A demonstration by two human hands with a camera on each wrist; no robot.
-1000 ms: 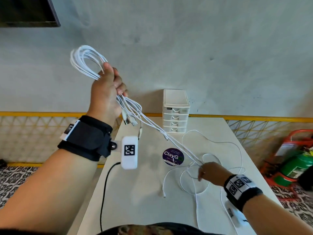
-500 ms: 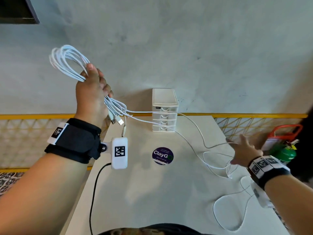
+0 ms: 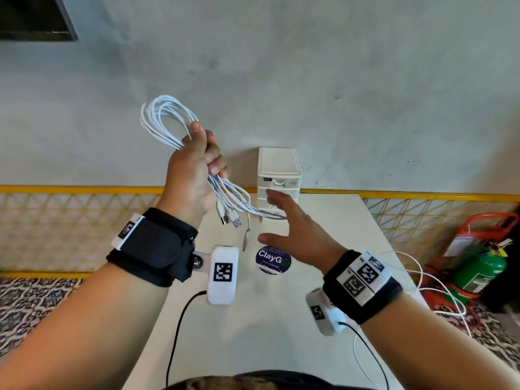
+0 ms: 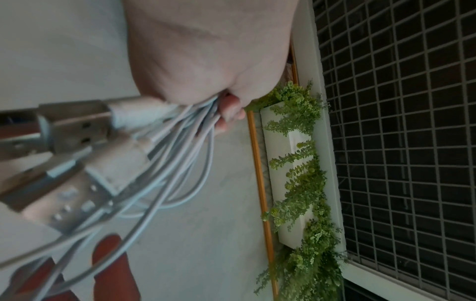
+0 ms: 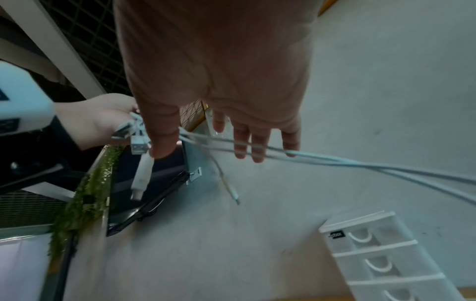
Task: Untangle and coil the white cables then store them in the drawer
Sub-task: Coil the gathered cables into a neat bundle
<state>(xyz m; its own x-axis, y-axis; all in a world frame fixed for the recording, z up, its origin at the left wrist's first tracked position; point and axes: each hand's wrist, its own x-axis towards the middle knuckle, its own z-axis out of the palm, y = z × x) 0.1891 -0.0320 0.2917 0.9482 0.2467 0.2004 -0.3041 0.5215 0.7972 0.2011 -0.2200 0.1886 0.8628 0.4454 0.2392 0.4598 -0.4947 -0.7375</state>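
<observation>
Left hand [image 3: 194, 175]: white cables [image 3: 166, 119] are being gripped in a raised coil.
Right hand [image 3: 292, 232]: fingers spread, strands being gathered.
Advice: slack should be looped evenly before the drawer unit [image 3: 278, 175].

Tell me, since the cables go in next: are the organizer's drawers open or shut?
Shut. The visible fronts of the drawer unit sit flush with its frame in head and right-wrist views; the right hand hides the lower ones.

A semi-outdoor terrace: concrete wall [image 3: 309, 80], yellow railing [image 3: 70, 189], planter [image 4: 296, 173], fire extinguisher [image 3: 478, 273].
</observation>
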